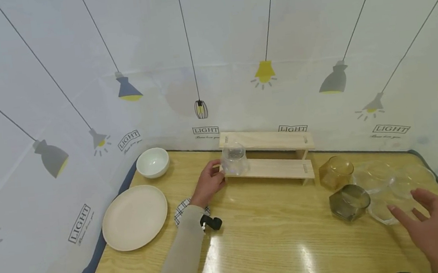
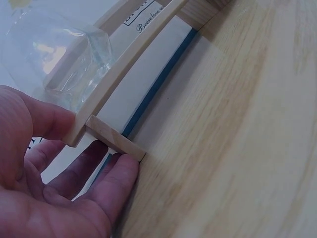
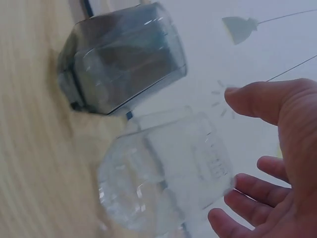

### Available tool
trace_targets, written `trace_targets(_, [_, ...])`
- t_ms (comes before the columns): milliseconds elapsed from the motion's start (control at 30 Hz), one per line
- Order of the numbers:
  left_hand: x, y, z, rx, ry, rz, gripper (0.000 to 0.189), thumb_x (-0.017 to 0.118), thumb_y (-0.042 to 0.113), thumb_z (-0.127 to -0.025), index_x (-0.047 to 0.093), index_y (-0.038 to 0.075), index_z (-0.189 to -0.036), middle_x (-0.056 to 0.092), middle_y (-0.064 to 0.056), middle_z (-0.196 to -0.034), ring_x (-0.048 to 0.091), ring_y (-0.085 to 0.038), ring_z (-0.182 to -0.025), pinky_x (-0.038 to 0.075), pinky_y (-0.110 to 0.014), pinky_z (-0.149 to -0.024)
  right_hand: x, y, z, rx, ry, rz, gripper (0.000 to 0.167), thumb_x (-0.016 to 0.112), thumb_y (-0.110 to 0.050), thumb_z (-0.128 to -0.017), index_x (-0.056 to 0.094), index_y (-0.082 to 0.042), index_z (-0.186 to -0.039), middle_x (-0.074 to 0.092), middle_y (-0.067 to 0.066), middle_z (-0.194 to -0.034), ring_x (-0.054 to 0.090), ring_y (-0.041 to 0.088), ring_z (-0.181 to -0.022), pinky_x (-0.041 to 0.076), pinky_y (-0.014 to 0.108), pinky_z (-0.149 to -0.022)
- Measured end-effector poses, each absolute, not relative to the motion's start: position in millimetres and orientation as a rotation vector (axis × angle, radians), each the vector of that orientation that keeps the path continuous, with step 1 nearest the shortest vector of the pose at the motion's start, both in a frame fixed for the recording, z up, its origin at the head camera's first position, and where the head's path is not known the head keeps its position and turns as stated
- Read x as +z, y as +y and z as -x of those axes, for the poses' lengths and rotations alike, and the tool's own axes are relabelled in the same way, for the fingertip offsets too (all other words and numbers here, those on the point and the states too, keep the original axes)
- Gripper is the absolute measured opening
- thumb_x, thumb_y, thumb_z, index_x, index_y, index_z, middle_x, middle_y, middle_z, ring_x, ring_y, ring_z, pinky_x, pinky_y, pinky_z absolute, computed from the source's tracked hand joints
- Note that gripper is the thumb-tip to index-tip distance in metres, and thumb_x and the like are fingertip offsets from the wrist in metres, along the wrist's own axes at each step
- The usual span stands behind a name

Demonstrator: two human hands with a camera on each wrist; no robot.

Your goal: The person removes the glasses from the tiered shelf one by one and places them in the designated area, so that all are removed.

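Note:
My left hand (image 1: 210,182) grips the left end of a two-tier wooden shelf (image 1: 281,168), thumb at the lower board's edge and fingers by the leg (image 2: 116,137). On that lower board, just beside the hand, stands a clear glass cup (image 1: 234,159). At the right, my right hand (image 1: 429,221) hovers with spread fingers by a group of clear glass cups (image 1: 384,208). In the right wrist view its fingertips come close to one clear glass (image 3: 171,168); contact there is hard to tell. A smoky grey glass (image 1: 349,203) and an amber glass (image 1: 335,173) stand left of them.
On the left lie a large cream plate (image 1: 135,217) and a white bowl (image 1: 153,162). A checked cloth (image 1: 181,210) is partly hidden under the left forearm. White printed sheeting (image 1: 229,34) walls the wooden table (image 1: 259,229) behind and at both sides.

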State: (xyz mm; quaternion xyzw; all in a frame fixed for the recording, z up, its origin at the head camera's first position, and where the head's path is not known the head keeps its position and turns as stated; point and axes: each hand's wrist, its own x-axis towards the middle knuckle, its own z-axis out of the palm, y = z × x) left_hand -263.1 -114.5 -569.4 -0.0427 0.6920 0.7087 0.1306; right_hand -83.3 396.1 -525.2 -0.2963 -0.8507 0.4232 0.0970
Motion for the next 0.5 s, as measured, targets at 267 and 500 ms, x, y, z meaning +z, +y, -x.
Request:
trace_targets(267, [-572,-115,264,2.054,2.020,0.136,0.040,0.059,0.012,-0.108,0.056,0.019,-0.147,0.059,-0.018,-0.145,0.064,-0.023,-0.116,0.061,-0.034,-0.089,-499,367,88,1.259,-2.317,0.691,0.062,0.075,-0.020,-0.099,0.049,-0.022,-0.155,0.050,-0.020,-0.147,0.043,0.008,-0.149,0.043,0.016,-0.113])
trace_targets(500, [-573,-112,264,2.057,2.052,0.122,0.040,0.058,0.010,-0.107,0.056,0.018,-0.145,0.060,-0.021,-0.143,0.064,-0.023,-0.113,0.061,-0.035,-0.088,-484,334,106,1.313,-2.231,0.342,0.056,0.079,-0.006,-0.093,0.058,-0.012,-0.145,0.055,-0.023,-0.135,0.053,-0.005,-0.130,0.047,0.004,-0.094])
